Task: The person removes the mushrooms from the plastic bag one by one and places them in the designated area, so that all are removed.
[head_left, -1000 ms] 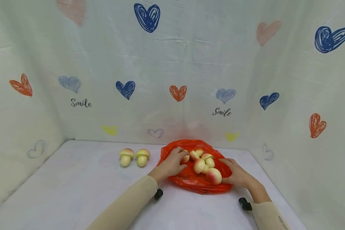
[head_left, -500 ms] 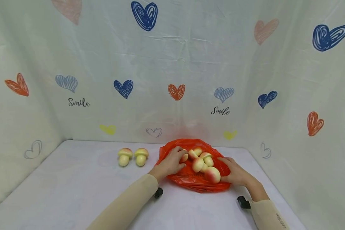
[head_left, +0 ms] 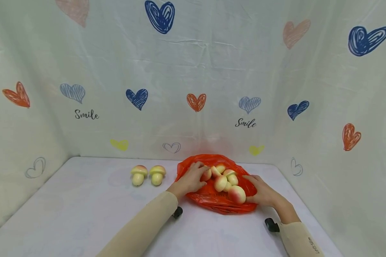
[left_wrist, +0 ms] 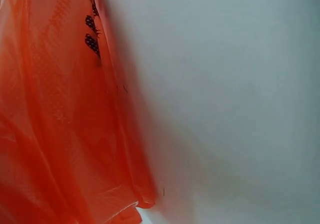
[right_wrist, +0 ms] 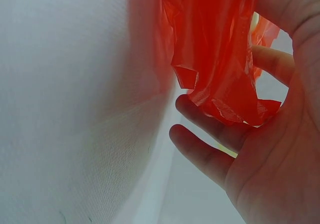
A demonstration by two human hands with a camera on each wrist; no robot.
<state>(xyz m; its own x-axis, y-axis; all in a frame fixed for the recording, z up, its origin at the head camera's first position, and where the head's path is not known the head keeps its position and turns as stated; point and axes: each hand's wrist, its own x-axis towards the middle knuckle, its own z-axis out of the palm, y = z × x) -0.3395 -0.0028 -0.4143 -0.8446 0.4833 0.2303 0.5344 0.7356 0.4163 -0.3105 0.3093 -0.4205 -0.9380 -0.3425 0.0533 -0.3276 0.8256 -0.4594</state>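
Inside the red bag [head_left: 209, 200] you have most mushrooms [head_left: 236, 195] (two outside mushrooms [head_left: 138, 175] apparently remain), right grip [head_left: 264, 192] spread loosely, left grip [head_left: 190, 178] unclear.

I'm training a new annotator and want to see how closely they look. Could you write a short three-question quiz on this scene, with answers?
1. How many mushrooms are on the table outside the bag?

2. True or false: in the head view, the right grip is at the bag's left edge.

3. What colour are the person's sleeves?
A) black
B) beige
C) red

Key:
1. Two, side by side to the left of the bag in the head view.
2. False; it is at the bag's right edge.
3. B
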